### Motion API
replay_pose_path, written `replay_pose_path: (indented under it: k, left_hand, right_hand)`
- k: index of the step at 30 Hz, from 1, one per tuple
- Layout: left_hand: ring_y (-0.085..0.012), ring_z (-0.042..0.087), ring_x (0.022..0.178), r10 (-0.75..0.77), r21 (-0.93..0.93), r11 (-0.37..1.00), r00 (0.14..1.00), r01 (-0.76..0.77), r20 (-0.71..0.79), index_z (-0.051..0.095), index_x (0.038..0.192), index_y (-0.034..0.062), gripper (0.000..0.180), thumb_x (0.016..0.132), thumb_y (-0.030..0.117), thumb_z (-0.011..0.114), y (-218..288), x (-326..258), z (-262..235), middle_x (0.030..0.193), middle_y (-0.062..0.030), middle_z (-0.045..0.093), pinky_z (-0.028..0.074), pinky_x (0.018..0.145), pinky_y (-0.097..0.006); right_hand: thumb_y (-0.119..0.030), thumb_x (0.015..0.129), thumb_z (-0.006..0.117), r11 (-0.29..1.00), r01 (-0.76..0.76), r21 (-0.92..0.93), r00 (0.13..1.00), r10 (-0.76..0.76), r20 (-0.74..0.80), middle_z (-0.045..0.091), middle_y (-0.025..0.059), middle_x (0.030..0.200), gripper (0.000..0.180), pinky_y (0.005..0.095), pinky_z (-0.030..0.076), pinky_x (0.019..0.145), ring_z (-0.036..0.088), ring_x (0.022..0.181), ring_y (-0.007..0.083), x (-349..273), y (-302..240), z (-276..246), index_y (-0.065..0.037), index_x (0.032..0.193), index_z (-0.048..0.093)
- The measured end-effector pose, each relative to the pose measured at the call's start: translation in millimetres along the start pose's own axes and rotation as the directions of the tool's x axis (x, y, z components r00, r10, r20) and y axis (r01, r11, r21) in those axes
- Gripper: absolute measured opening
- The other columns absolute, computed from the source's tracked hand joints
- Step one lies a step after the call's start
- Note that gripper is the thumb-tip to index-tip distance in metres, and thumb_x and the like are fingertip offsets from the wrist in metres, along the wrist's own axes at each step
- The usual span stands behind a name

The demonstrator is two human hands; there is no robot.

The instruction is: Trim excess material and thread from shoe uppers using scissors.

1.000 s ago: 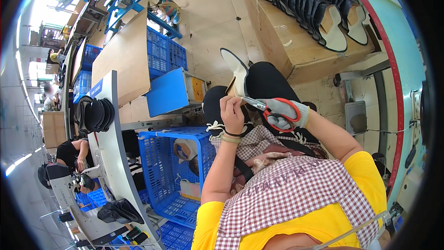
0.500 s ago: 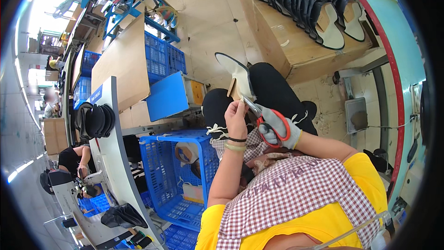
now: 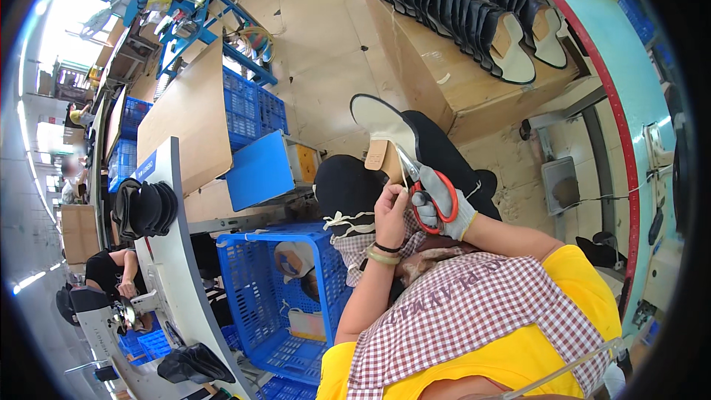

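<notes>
A shoe upper (image 3: 392, 126) rests across my knees, its cream sole-shaped side facing up and a thin black edge round it. A tan heel-shaped piece (image 3: 378, 157) lies at its near end. The bare fingers of my left hand (image 3: 390, 211) pinch the near end, at a narrow pale strip. In a grey-and-white glove, my right hand (image 3: 444, 207) grips red-handled scissors (image 3: 415, 171). Their blades point away from me along the upper's near edge, beside my left fingertips. Whether the blades touch the material, I cannot tell.
Several black shoe uppers (image 3: 437, 0) stand in rows on a cardboard-topped surface (image 3: 474, 92) at the far right. A blue crate (image 3: 285, 355) holding some pieces is at my left, beside a white sewing table (image 3: 174, 230). Further left, another person (image 3: 111, 270) works at a machine.
The shoe upper has turned, showing the tan heel piece more face-on. My left hand and the scissors have shifted slightly toward me. The whole view has moved a little.
</notes>
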State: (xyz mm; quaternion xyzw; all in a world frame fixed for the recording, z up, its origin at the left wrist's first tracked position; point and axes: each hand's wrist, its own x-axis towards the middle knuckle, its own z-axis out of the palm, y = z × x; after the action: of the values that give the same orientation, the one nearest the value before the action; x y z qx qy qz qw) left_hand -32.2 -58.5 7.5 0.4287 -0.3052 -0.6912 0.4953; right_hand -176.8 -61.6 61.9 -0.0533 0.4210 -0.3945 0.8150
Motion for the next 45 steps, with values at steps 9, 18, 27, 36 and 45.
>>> replay_pose_path:
  k: [9,18,27,36,45]
  left_hand:
    - [-0.0325,0.038,0.132,0.009,0.555,0.821,0.975,-0.135,0.223,0.057,0.089,0.0046,0.008,0.084,0.007,0.063,-19,-26,-46,0.108,-0.0185,0.06,0.032,0.103,-0.036]
    - [-0.0376,0.035,0.135,0.007,0.566,0.819,0.987,-0.097,0.158,0.053,0.09,0.001,0.007,0.084,0.001,0.058,22,-63,-31,0.134,-0.0258,0.046,0.033,0.104,-0.037]
    - [-0.0346,0.063,0.08,0.388,0.737,0.632,0.921,-0.238,-0.035,0.048,0.093,-0.0003,0.013,0.087,0.008,0.056,30,-2,-2,0.083,-0.0174,0.06,0.048,0.068,-0.043]
    - [-0.0385,0.058,0.08,0.396,0.849,0.457,0.915,-0.266,0.074,0.06,0.074,0.0,0.009,0.077,0.008,0.063,19,25,0,0.082,-0.02,0.057,0.047,0.068,-0.044]
    - [-0.0199,0.052,0.071,0.246,0.663,0.735,0.967,-0.141,-0.067,0.062,0.077,0.0007,0.008,0.075,0.007,0.067,10,25,2,0.07,-0.0091,0.053,0.044,0.065,-0.031]
  right_hand:
    - [-0.046,0.095,0.048,0.984,-0.073,-0.164,0.997,0.074,0.001,0.05,-0.0004,0.07,0.039,0.0172,0.031,0.037,0.037,0.044,0.004,-25,-2,-27,-0.018,0.122,0.046]
    - [-0.044,0.097,0.047,0.965,-0.043,-0.259,0.995,0.066,0.078,0.05,-0.0013,0.073,0.058,0.0165,0.03,0.039,0.035,0.045,0.0033,-38,3,-44,-0.019,0.145,0.027]
    - [-0.044,0.096,0.049,0.893,-0.068,-0.445,0.981,0.141,0.135,0.051,0.0002,0.074,0.062,0.0157,0.03,0.041,0.036,0.047,0.003,-39,-18,-35,-0.018,0.147,0.024]
    - [-0.044,0.095,0.05,0.826,-0.115,-0.552,0.971,0.211,0.113,0.051,-0.0004,0.072,0.064,0.0158,0.032,0.041,0.037,0.046,0.0027,-32,-44,-41,-0.016,0.147,0.025]
    - [-0.04,0.095,0.052,0.889,-0.265,-0.373,0.909,0.359,0.209,0.053,-0.0007,0.074,0.062,0.016,0.034,0.041,0.038,0.047,0.003,-15,-60,-55,-0.017,0.147,0.027]
